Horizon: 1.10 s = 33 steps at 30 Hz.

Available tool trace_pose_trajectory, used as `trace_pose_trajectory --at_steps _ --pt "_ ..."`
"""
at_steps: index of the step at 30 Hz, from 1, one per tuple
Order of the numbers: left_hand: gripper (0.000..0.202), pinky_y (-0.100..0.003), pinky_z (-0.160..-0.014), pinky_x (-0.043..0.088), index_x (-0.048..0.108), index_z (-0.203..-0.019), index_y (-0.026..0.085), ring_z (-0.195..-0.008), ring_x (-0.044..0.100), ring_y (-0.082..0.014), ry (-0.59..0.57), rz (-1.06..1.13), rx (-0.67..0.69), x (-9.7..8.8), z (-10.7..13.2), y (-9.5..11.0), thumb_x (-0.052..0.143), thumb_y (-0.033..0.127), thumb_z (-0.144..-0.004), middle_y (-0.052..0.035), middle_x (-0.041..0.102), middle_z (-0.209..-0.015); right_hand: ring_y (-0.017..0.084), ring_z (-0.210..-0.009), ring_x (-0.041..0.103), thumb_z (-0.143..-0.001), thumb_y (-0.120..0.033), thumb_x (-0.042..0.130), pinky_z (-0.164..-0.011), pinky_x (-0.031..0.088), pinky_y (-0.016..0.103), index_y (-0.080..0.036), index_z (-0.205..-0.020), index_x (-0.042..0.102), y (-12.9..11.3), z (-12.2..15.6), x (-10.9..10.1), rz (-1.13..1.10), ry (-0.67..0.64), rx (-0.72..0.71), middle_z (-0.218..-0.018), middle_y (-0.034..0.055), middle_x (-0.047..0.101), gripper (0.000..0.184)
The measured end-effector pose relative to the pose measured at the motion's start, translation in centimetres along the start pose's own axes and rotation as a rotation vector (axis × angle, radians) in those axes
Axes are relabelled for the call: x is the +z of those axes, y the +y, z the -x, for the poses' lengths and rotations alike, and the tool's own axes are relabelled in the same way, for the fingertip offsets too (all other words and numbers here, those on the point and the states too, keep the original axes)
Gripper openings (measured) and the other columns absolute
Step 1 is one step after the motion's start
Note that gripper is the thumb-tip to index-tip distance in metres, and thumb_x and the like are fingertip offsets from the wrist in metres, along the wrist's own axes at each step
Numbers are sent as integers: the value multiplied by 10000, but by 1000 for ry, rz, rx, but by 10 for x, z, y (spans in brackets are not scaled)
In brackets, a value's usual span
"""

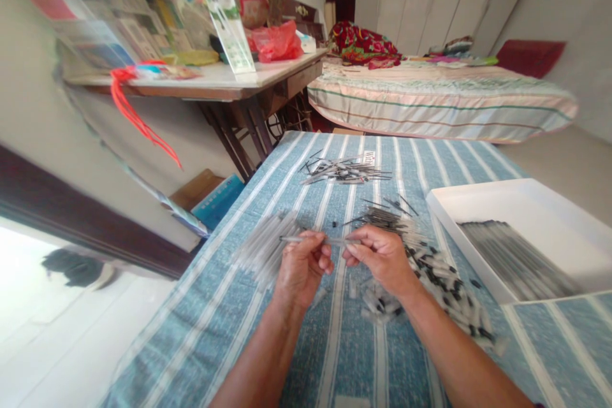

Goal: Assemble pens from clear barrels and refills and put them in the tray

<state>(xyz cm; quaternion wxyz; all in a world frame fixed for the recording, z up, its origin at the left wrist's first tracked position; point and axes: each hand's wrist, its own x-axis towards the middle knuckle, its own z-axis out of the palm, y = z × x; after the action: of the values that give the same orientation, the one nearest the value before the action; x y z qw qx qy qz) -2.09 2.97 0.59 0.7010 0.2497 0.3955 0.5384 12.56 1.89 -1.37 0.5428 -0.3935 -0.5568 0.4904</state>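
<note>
A thin translucent pen (337,241) lies level between my hands over the table. My left hand (300,268) pinches it near its middle, the dark-tipped end sticking out to the left. Thumb and fingers of my right hand (385,259) are closed on its right end; any small part inside them is hidden. Beside my left hand is a pile of clear pen barrels (265,248). Dark pen refills (382,217) lie just beyond my right hand. White-and-black pen caps (452,290) spread along my right forearm, and small clear pieces (380,303) lie below that hand.
At the right, a white box (478,204) holds a row of dark pens (514,261). More thin refills (342,170) lie farther back on the striped tablecloth (201,331). A cluttered side table (268,73) stands at the left, and a bed (440,99) is behind.
</note>
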Motion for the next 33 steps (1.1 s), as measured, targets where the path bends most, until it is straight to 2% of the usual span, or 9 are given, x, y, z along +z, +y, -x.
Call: trace_pose_trajectory --at_steps 7,12,15,20,23,26,28,30,33 --pt "135 -195 -344 372 512 -625 153 -319 412 -58 6 9 1 -1 -2 -4 641 179 -649 43 552 -461 141 -565 627 -772 -278 599 -566 534 269 -188 -823 606 6 1 3 -28 3 19 -634 0 656 104" --pt "137 -176 -356 362 526 -617 147 -335 405 -43 -30 38 -25 1 -1 -1 655 180 -649 41 556 -482 124 -510 585 -759 -308 594 -502 487 233 -184 -810 609 -1 -4 -1 15 -17 38 -591 -12 619 135" --pt "120 -169 -354 354 560 -631 140 -339 402 -41 -31 19 -50 4 -2 -1 675 177 -630 37 558 -479 96 -473 514 -757 -306 583 -466 404 192 -176 -783 623 -10 -9 -9 195 -72 22 -530 -38 556 138" --pt "134 -171 -368 367 613 -654 127 -366 411 -44 -80 -58 -108 8 -4 -6 717 202 -615 22 570 -504 74 -527 435 -732 -217 586 -503 305 178 -163 -673 632 -28 -12 -23 622 -155 -111 -537 -53 494 92" --pt "177 -176 -390 384 652 -710 120 -397 425 -48 -123 -98 -128 9 -3 -9 742 227 -602 12 580 -541 71 -509 412 -726 -209 583 -490 272 179 -160 -631 619 -36 -13 -32 731 -146 -112 -511 -61 469 113" --pt "211 -176 -408 393 675 -769 126 -435 442 -56 -129 -123 -143 9 -4 -9 746 241 -606 3 589 -577 80 -512 434 -731 -221 574 -497 294 182 -166 -642 621 -39 -10 -50 735 -44 -88 -526 -54 503 115" --pt "216 -174 -411 391 682 -773 130 -455 451 -64 -122 -138 -155 8 -6 -9 747 243 -601 -3 590 -584 99 -544 483 -748 -246 562 -529 339 193 -176 -679 634 -39 -5 -72 734 97 -74 -575 -38 556 122" --pt "217 -177 -410 390 685 -759 128 -463 458 -70 -111 -173 -158 8 -8 -9 754 241 -586 -9 593 -582 127 -600 537 -765 -281 548 -579 380 215 -188 -709 647 -36 4 -102 783 295 -70 -637 -14 604 147" --pt "213 -187 -414 395 684 -737 129 -456 465 -77 -93 -242 -168 8 -9 -12 762 231 -567 -14 603 -576 167 -709 582 -784 -320 520 -656 411 248 -201 -750 666 -30 26 -159 999 512 -7 -730 21 650 192"
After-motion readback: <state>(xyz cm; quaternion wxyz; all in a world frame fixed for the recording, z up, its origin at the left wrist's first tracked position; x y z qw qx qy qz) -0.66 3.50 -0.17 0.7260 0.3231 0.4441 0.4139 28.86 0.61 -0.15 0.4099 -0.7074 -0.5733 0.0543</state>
